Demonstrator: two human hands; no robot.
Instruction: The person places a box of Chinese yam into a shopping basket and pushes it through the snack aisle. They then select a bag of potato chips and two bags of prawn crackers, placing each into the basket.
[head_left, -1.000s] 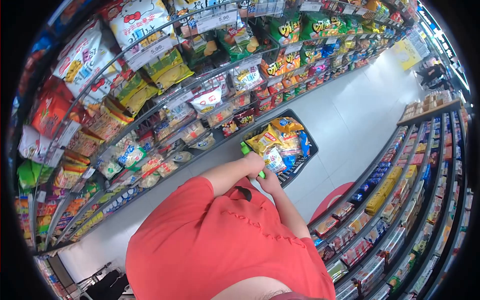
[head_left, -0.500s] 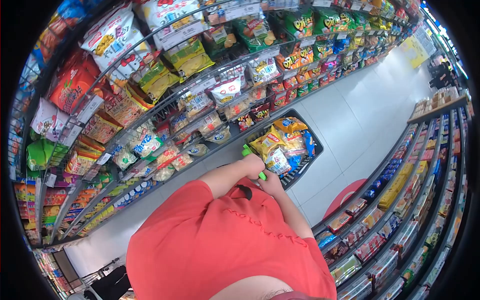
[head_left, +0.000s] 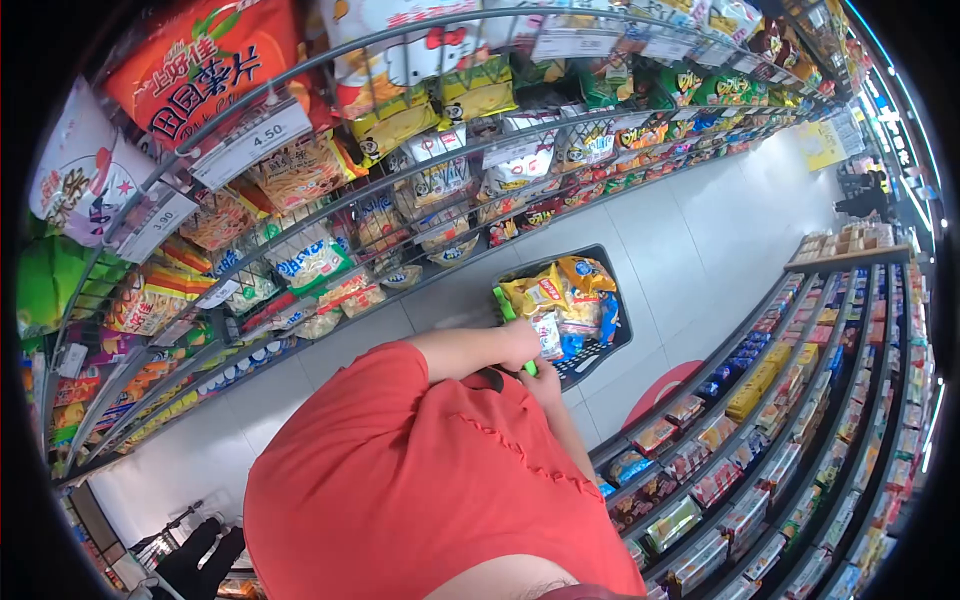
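Observation:
My left hand [head_left: 519, 343] is wrapped round the green handle [head_left: 504, 304] of a black shopping basket [head_left: 625, 322]. Lower on the same handle, my right hand [head_left: 544, 386] is closed too, its fingers partly hidden. Inside the basket lie several snack bags: a yellow bag [head_left: 538, 291], an orange-yellow bag [head_left: 588, 270], a white bag with blue print [head_left: 548, 335] and a blue pack [head_left: 609, 318]. Whatever carries the basket from below is hidden.
Wire shelves of bagged snacks line the left, with a red bag [head_left: 205, 75] close by. Shelves of small packs [head_left: 715, 480] curve along the right. Pale floor tiles [head_left: 690, 235] run ahead. A person in dark clothes [head_left: 205, 560] is at the lower left.
My view has shifted along the aisle, and the left shelf's bags look larger and nearer. Both hands stay on the handle, with the basket still in front of me.

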